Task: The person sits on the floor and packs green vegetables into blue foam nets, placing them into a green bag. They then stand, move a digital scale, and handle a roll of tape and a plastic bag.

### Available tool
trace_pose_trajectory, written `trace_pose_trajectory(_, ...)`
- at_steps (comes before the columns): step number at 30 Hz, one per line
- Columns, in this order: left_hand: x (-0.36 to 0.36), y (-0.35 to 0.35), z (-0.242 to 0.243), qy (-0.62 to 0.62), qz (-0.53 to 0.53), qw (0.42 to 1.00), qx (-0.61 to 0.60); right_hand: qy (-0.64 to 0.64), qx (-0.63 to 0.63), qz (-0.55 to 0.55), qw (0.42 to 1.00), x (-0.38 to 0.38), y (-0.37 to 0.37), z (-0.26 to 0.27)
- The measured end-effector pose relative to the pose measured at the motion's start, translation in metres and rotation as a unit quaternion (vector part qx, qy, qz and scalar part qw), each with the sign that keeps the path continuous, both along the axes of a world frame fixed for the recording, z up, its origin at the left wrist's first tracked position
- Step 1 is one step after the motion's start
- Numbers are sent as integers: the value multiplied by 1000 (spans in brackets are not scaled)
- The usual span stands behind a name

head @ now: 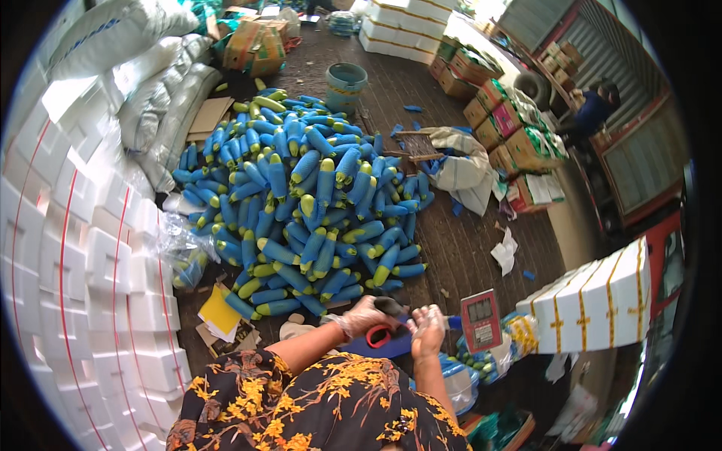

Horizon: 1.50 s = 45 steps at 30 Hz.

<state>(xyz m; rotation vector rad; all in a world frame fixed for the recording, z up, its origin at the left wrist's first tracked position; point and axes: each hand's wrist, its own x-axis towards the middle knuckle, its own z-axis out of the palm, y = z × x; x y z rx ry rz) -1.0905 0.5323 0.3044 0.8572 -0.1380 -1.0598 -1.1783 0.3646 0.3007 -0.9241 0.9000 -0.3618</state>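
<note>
Before me is a large heap of long green gourds or squashes [324, 183], wrapped in blue foam-net sleeves. At its near edge my left hand [362, 317], in a thin clear plastic glove, grips a dark, blurred tool with a red ring [378, 336], apparently a tape dispenser. My right hand [427, 330] is close beside it, fingers bent. Whether a strip runs between the hands is too blurred to tell. Below both hands lies a blue scale platform [381, 346], with a red-framed scale display [481, 321] standing to the right.
White foam boxes [62, 282] are stacked along the left, below stuffed white sacks [169, 107]. A bucket [345, 87] stands behind the heap. Rightward are a sack [465, 169], cartons [507, 124], strapped foam boxes [592, 299] and a person [592, 110] near an open truck.
</note>
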Motion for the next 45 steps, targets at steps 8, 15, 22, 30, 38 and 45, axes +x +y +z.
trace_pose_trajectory(8, -27, -38, 18, -45, -122, 986, 103, -87, -11, -38, 995, -4, -19, -29)
trace_pose_trajectory(15, 10, -49, -35, -82, 143, 974, 153, -103, 55, 141, 983, 13, 11, -7)
trace_pose_trajectory(22, 96, -8, -24, 63, 310, 943, 100, -127, 77, 278, 949, -13, 50, 76)
trace_pose_trajectory(30, 91, -31, 46, -223, -115, 961, 114, 85, -429, 39, 899, -38, 41, 58)
trace_pose_trajectory(38, 4, -57, 32, -102, -344, 933, 38, 0, -321, -99, 942, -33, 99, 55)
trace_pose_trajectory(45, -5, -83, 23, 65, -475, 875, -63, -113, -133, -247, 953, -91, 102, 40)
